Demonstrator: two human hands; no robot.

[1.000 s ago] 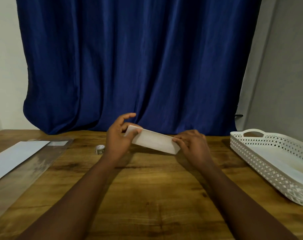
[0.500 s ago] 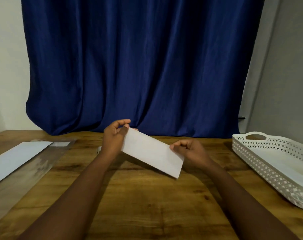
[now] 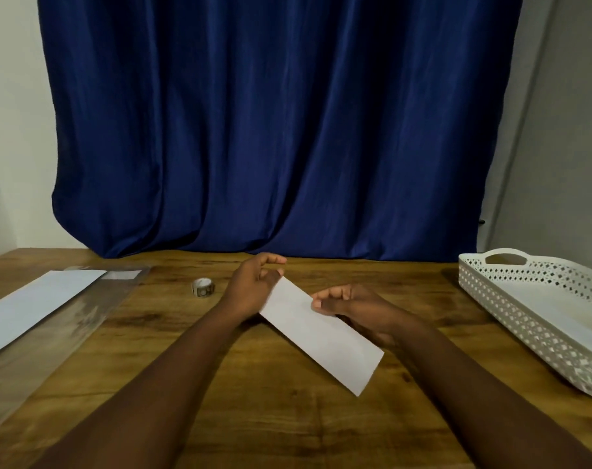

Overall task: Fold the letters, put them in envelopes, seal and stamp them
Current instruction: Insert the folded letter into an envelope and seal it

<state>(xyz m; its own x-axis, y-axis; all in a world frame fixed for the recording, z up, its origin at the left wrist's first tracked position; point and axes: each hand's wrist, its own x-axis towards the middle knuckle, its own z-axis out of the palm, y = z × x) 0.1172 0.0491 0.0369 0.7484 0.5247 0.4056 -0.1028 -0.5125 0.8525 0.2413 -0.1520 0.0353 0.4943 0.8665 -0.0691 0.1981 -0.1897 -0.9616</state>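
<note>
**White envelope held slantwise over the table's middle**

At the table's (image 3: pixel 287 434) left edge a clear plastic sleeve (image 3: pixel 51 333) lies flat with a white sheet (image 3: pixel 34 306) on it. Between the sleeve and the hands, toward the far edge, stands 1 small roll of stamps (image 3: pixel 203 287).

The left hand (image 3: pixel 250 289) pinches the far end of the envelope (image 3: pixel 321 333) between thumb and fingers. The envelope is a plain white oblong, blank on the face shown, with no visible crease; it slants from that grip down to a free near-right corner, lifted off the wood. The right hand (image 3: pixel 352 306), fingers curled, grips its long right edge about midway.

Bare wood lies open in front of the hands to the near edge. Along the right edge sits a white perforated basket (image 3: pixel 524 319), well apart from the envelope.
</note>
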